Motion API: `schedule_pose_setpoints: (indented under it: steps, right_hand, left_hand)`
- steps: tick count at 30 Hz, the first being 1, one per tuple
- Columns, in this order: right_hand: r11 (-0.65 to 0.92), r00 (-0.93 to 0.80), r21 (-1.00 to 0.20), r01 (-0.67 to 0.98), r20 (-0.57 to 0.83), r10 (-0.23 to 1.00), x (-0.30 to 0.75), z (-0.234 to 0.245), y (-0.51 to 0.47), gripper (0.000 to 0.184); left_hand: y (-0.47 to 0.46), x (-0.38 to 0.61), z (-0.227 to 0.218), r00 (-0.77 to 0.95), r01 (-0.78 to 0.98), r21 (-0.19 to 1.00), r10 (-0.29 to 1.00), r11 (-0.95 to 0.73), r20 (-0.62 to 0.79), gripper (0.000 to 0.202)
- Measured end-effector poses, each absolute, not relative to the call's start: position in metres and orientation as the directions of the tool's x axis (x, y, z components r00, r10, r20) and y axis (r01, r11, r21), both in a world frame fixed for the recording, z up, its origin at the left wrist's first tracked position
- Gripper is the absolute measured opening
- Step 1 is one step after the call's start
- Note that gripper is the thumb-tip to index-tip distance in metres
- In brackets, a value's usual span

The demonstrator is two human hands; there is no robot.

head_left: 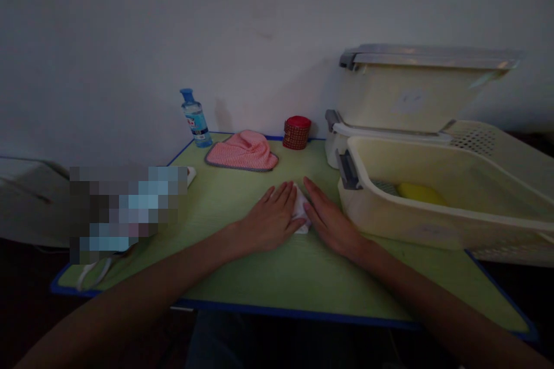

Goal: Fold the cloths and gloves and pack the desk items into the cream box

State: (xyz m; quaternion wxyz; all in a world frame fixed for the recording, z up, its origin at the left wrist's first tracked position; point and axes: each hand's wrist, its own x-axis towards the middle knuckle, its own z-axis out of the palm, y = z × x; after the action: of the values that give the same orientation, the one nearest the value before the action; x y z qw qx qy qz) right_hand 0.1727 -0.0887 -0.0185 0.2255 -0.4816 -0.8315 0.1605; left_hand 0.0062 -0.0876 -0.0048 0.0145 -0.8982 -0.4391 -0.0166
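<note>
Through the head camera I see a small, white, soft-looking piece of cloth or tissue (pixel 302 210) lying flat between two bare hands, its edges partly covered; I cannot tell which material it is. The left hand (pixel 272 216) is palm down with fingers extended, fingertips on the white piece's left side. The right hand (pixel 331 219) is also open, straight fingers slanting along the piece's right edge; neither hand is clenched. Beneath both spreads a smooth green tabletop (pixel 277 277) with blue edging (pixel 298 313); its near edge runs below the wrists, across both forearms. Open surface stretches beyond the left hand, to its left, and between the forearms. Room is tighter beside the right hand, where a cream plastic bin (pixel 402 220) with rounded corners and a grey latch (pixel 348 170) stands close, a yellow item (pixel 419 193) inside. Behind that bin, a second cream container (pixel 396 95) rises against the plain wall (pixel 242 23). Beyond the left hand lies a rumpled pink textured cloth (pixel 240 151) with dark trim; farther left stands a clear blue, round-shouldered bottle (pixel 196 121). Straight ahead of the hands, near the wall, sits a red-topped cylindrical container (pixel 296 134) with woven-looking sides.
</note>
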Motion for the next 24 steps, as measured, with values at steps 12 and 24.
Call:
schedule_pose_setpoints:
  steps: [12, 24]
  right_hand:
    - [0.608, -0.614, -0.205, 0.767, 0.039, 0.788, 0.1701, -0.0132, -0.0789, 0.064]
    - [0.620, -0.627, -0.182, 0.763, 0.019, 0.779, 0.1695, -0.0117, -0.0797, 0.060]
  left_hand:
    - [-0.0899, 0.0014, -0.0124, 0.604, 0.797, -0.055, 0.792, -0.602, 0.082, 0.072]
    - [-0.0903, 0.0010, -0.0097, 0.607, 0.795, -0.021, 0.793, -0.607, 0.045, 0.074]
